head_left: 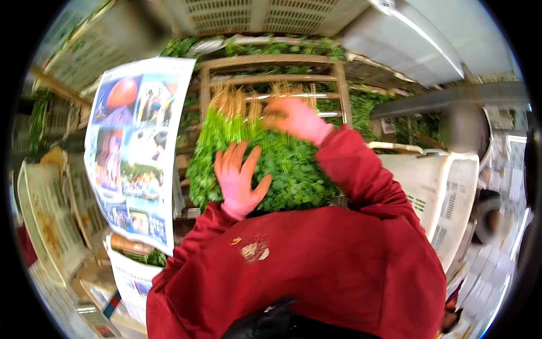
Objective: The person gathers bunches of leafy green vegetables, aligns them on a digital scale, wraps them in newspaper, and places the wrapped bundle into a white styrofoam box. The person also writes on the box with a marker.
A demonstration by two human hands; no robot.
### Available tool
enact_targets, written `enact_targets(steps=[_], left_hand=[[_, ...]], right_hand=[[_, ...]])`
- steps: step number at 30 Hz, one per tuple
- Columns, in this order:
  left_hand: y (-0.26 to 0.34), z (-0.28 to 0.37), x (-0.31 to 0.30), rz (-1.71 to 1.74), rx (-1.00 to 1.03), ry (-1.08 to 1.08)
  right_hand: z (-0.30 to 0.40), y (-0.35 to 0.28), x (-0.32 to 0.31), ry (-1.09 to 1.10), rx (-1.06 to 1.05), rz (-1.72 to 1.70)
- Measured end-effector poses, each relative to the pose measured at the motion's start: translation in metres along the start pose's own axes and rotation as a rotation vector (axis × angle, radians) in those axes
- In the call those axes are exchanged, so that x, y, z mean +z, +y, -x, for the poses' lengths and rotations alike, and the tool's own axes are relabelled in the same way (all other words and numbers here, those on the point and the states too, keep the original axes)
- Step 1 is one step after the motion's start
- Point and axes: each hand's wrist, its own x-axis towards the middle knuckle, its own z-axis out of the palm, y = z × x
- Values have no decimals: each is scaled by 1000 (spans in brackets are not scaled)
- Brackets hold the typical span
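A broad layer of fresh leafy herbs, looking like coriander, (292, 173) lies before me on a slatted wooden rack (341, 91), its pale roots pointing away from me and its leaves towards my body. My left hand (239, 173), in a pink and orange glove, rests flat with spread fingers on the leaves at the left. Over the stems and roots at the upper right is my right hand (296, 118), gloved alike, blurred, with bent fingers. Whether its fingers hold any stems cannot be told.
Printed newspaper sheets (167, 140) with colour pictures lie at the left of the herbs. Cream plastic crates (423, 190) stand at the right, and another crate (51, 224) is at the far left. A slotted crate (258, 17) is beyond the rack. More greens (368, 106) lie around the rack.
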Motion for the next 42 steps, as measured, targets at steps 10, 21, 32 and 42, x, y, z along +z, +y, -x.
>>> enact_targets(steps=[10, 21, 32, 42], left_hand=[[-88, 26, 36, -167, 261, -331], [-107, 16, 56, -204, 365, -270], [-6, 29, -39, 153, 258, -258], [-81, 53, -57, 171, -61, -17]], right_hand=[[-84, 26, 121, 341, -116, 408], [-48, -24, 34, 496, 227, 272], [3, 15, 123, 273, -286, 396], [3, -40, 73, -105, 184, 38]])
